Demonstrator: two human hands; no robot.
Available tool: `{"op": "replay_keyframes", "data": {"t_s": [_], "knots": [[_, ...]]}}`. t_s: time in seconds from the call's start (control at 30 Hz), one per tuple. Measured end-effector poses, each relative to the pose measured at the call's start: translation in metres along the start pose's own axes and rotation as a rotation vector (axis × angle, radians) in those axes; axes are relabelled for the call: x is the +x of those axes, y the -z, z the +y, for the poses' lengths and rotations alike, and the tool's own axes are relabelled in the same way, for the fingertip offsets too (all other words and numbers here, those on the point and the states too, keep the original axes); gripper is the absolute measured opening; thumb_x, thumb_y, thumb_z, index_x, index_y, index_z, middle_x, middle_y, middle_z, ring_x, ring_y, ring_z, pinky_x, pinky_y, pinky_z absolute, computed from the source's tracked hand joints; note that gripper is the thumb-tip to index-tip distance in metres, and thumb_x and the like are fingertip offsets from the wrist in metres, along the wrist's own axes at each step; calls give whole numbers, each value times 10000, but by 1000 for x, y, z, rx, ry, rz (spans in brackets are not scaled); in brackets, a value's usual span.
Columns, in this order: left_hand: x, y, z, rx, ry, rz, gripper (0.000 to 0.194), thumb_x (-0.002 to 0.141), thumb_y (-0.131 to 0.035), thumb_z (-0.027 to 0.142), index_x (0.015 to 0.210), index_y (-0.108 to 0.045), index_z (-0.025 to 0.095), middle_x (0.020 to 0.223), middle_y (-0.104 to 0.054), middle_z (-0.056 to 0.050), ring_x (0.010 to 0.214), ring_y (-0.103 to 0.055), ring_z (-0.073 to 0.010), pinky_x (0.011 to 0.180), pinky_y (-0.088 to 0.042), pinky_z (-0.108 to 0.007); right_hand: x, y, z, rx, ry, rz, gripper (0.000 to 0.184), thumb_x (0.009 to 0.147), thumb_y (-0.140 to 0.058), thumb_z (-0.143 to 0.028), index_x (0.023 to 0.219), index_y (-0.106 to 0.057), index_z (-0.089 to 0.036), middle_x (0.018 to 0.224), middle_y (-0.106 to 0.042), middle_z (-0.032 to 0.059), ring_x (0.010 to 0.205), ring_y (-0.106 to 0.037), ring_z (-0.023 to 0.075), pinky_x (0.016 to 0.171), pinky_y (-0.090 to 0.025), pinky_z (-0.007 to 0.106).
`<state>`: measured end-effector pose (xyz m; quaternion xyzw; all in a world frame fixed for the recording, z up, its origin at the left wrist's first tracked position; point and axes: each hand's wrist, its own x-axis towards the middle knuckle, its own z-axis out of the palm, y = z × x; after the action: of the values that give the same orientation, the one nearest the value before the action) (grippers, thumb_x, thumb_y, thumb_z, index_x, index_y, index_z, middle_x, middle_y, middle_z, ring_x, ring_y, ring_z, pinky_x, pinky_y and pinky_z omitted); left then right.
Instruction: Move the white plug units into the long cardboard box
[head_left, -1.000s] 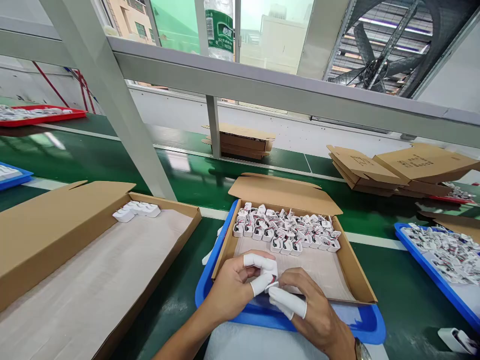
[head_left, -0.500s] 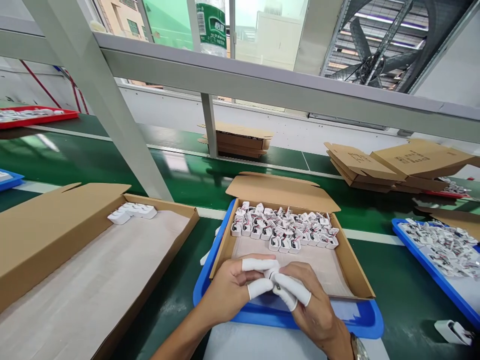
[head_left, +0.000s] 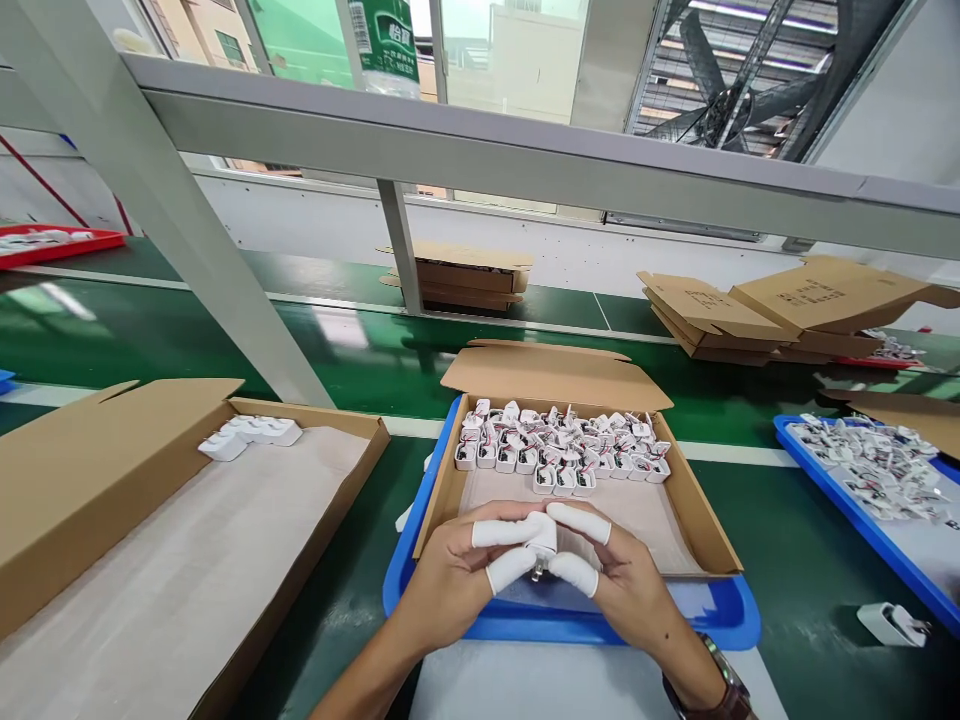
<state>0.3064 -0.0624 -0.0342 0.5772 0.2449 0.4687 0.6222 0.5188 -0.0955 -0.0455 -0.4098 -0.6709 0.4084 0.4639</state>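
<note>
Over the front of an open cardboard box (head_left: 694, 525), my left hand (head_left: 450, 565) pinches a small white plastic housing (head_left: 545, 536) between thumb and index finger. A small metal piece shows at its lower end. The thumb and index fingertips of my right hand (head_left: 637, 580) press against the housing's right side. White finger cots cover the thumbs and index fingers of both hands. Behind my hands, rows of small white housings (head_left: 544, 460) with thin red and dark wires stand in the box. The box rests in a blue tray (head_left: 540, 627).
At left lies a paper-lined cardboard box (head_left: 382, 432) with a few closed white pieces (head_left: 251, 432). To the right are a blue tray (head_left: 862, 520) of white parts and one loose white piece (head_left: 892, 625). A grey metal frame (head_left: 465, 135) crosses above the green bench.
My right fingers have spread from across the front of the housing to its right side. The metal piece below it now shows. The view has shifted slightly.
</note>
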Motion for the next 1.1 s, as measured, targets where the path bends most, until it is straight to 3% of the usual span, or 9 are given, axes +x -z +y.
{"op": "replay_keyframes", "data": {"t_s": [0.33,0.5,0.83,0.97,1.1], "knots": [[1,-1,4,109,-37,-33,254,861,-738,153,1061,-824,284,1254,-729,-85,992,-747,-220,873,-632,-298,1,-7,-9,-142,157,52,378,976,-611,-169,1321,-633,-319,1223,-687,60,1120,-661,195,961,-552,321],[-3,-6,-5,-10,24,74,216,849,-766,219,1058,-814,241,1199,-732,-95,987,-746,-257,860,-640,-340,1,-11,-7,-179,163,72,361,973,-598,-166,1316,-625,-275,1217,-688,77,1110,-672,203,949,-561,324],[-3,-10,-7,42,13,88,204,865,-751,230,1063,-798,221,1154,-743,-96,959,-748,-247,861,-639,-327,1,-12,-5,-31,-32,80,305,961,-643,-322,1255,-666,-246,1217,-722,91,1111,-702,225,968,-585,361],[-2,-8,-6,48,70,22,263,909,-697,258,1162,-767,236,1293,-701,-101,1098,-715,-286,969,-605,-391,0,-15,4,93,-119,165,463,912,-697,-452,1303,-627,-214,1182,-750,111,1093,-721,243,993,-587,410],[-3,-7,-6,101,93,-42,410,882,-713,223,1290,-687,253,1406,-611,-109,1164,-683,-294,1017,-579,-416,1,-16,7,133,-139,167,526,894,-720,-457,1339,-598,-206,1149,-759,107,1047,-735,230,998,-585,413]]}}
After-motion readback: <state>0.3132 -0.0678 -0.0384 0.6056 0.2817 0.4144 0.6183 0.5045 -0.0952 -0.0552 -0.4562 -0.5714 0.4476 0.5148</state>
